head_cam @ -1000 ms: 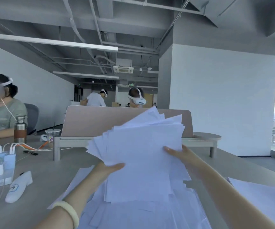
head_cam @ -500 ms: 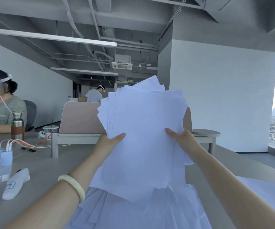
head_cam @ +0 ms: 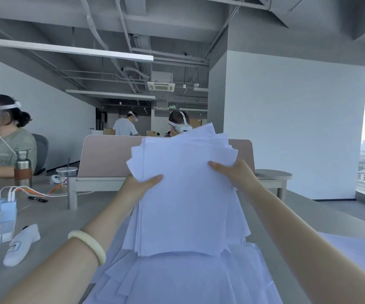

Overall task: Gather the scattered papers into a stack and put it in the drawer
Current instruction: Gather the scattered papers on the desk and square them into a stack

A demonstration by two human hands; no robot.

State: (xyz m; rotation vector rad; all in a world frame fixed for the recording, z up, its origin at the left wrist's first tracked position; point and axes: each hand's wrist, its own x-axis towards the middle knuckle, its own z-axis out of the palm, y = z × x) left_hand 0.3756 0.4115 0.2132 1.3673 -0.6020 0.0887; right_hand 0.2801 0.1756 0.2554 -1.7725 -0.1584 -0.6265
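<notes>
Lowered and squarer now, the stack (head_cam: 186,205) is pinched at its sides by left grip (head_cam: 142,185) and right grip (head_cam: 234,174). Tapping the edge below both grips on the bench (head_cam: 52,218) should align corners.

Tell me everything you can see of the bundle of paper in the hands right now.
The paper bundle is many plain white sheets, unevenly aligned, corners fanning out at top and left. It is held roughly upright, lower edge over the loose sheets on the table. The left hand pinches its left edge, thumb in front; the right hand pinches the right edge likewise.
</notes>
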